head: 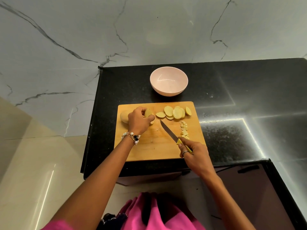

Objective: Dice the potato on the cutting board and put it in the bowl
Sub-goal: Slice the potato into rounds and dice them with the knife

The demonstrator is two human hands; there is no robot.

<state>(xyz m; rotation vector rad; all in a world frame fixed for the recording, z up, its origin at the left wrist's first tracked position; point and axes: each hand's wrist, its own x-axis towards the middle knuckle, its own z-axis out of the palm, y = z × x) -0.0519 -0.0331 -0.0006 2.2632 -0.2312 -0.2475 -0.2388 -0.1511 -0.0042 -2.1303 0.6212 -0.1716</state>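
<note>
On the wooden cutting board (149, 150), my left hand (138, 121) pinches a potato slice (148, 113) held on edge. A larger uncut potato piece (124, 116) lies just left of that hand. Several slices (176, 112) are fanned along the board's far right part. A small heap of diced cubes (184, 130) sits at the right edge. My right hand (193, 154) grips the yellow handle of a knife (168, 131), whose blade points toward the left hand. The pale pink bowl (169, 83) stands behind the board with nothing in it.
The board lies on a black stone counter (232, 100) whose left edge drops to a beige tiled floor (33, 163). A marble wall (99, 30) rises behind. A dark cabinet front (249, 188) sits below the counter at the right.
</note>
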